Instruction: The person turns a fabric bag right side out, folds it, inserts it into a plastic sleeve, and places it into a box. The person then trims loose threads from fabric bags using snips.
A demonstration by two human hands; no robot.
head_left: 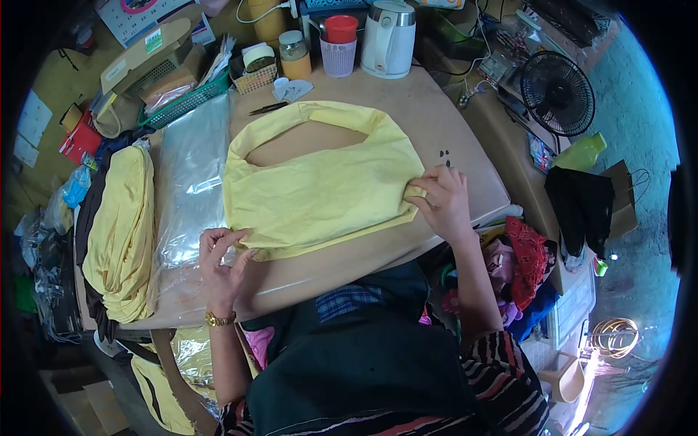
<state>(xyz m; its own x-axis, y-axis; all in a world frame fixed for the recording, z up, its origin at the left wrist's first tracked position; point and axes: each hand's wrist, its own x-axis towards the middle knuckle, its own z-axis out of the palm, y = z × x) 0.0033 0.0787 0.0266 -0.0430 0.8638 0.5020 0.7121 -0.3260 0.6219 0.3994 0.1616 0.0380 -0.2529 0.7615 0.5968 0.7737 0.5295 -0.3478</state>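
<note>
A pale yellow cloth bag [313, 189] with a wide loop handle lies flat on the brown table in front of me. My left hand [224, 263] pinches its lower left corner between thumb and fingers, a gold watch on the wrist. At the right side edge, my right hand [441, 200] grips a bit of the same cloth with fingertips pressed together. Small dark pieces [445, 158] lie just beyond my right hand. Left of the bag is a stack of clear plastic sleeves [190, 189].
Folded yellow cloth [120, 232] is heaped at the table's left. Dark snips [268, 108] lie behind the bag handle. A white kettle [388, 40], a pink cup [338, 57] and a jar [294, 54] line the back. A black fan [558, 93] stands at right.
</note>
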